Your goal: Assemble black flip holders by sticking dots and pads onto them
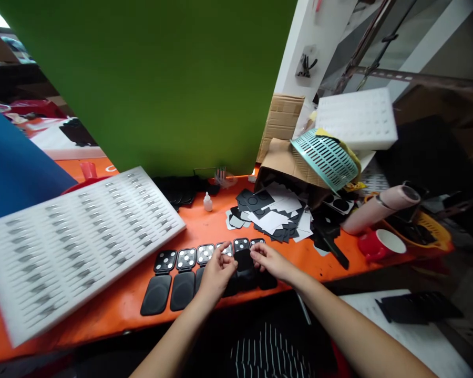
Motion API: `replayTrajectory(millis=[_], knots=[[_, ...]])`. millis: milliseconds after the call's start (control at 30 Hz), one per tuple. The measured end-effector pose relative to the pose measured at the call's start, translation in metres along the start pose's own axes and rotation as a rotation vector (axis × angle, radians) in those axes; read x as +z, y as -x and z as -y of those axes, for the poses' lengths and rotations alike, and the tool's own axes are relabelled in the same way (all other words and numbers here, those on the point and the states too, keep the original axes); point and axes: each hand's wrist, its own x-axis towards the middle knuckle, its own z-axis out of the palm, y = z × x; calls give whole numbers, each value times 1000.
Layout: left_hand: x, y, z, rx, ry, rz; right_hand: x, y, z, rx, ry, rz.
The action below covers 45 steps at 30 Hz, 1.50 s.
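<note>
A row of flat black hinged cases [155, 294] lies folded out along the table's near edge. Their far halves carry white round dots [186, 258]; the near halves are plain black with a shallow round recess. Between my hands is a small black square piece [243, 260], over one of the cases. My left hand [217, 272] pinches at its left edge with thumb and fingers. At its right edge, my right hand [271, 261] has its fingers closed in a pinch. My hands and the piece partly hide the cases beneath.
A large white foam tray [79, 236] with rows of metal parts leans at left. Beyond the cases stand a small dropper bottle [207, 202] and a pile of black and white cut sheets [278, 212]. At right are a pink flask [382, 209], red mug [380, 244] and teal basket [325, 157].
</note>
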Motion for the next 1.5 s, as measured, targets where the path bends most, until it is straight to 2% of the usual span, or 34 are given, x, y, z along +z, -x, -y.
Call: replayTrajectory(millis=[200,300,433,533,600,667,733,833,1100,1367,1500], knots=[[18,1,13,-36,-94,45,-6,19,-11,112,-224,61],[27,1,21,-39,-133,71,-8,27,-17,196,-328,37],[38,-1,29,-31,-178,113,-17,28,-24,208,-374,36],[43,-2,27,9,-270,62,-30,22,-25,175,-329,-1],[45,1,21,102,-438,41,-39,14,-24,134,-255,-87],[48,5,16,261,-668,117,-46,4,-25,87,-162,-174],[52,8,14,415,-869,249,-50,-6,-28,56,-76,-216],[58,9,19,530,-1040,354,-49,-20,-34,51,9,-218],[60,7,33,555,-1182,339,-42,-33,-42,13,244,-277],[59,7,34,559,-1215,332,-42,-29,-44,-5,146,-227],[58,7,34,561,-1217,334,-41,-30,-46,-3,188,-233]])
